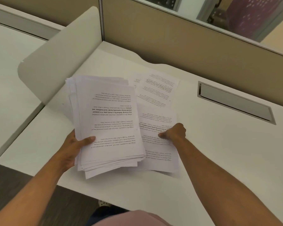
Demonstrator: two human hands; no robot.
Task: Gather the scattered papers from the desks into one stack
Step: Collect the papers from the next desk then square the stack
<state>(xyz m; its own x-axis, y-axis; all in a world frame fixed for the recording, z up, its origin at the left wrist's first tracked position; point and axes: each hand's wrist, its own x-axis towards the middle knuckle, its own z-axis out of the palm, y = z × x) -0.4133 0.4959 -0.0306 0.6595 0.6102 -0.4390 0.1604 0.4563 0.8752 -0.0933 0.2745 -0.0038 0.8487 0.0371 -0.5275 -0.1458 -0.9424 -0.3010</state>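
On the table (pixel 203 160), our left hand (pixel 69 152) grips the ragged stack (pixel 108 121); right-hand fingers (pixel 163 135) pinch loose sheets (pixel 158 154) — stack could fan & slip.

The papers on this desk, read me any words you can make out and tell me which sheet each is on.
All print appears upside down from this view.
Top sheet of the stack in the left hand: "Village life is a peaceful, close-knit, and nature-connected way of living."
Same sheet, bold lines: "Defined by a slower pace, it is centered around strong community bonds, local traditions, and"
Loose sheets on the desk, one under the right hand: too blurred to read.
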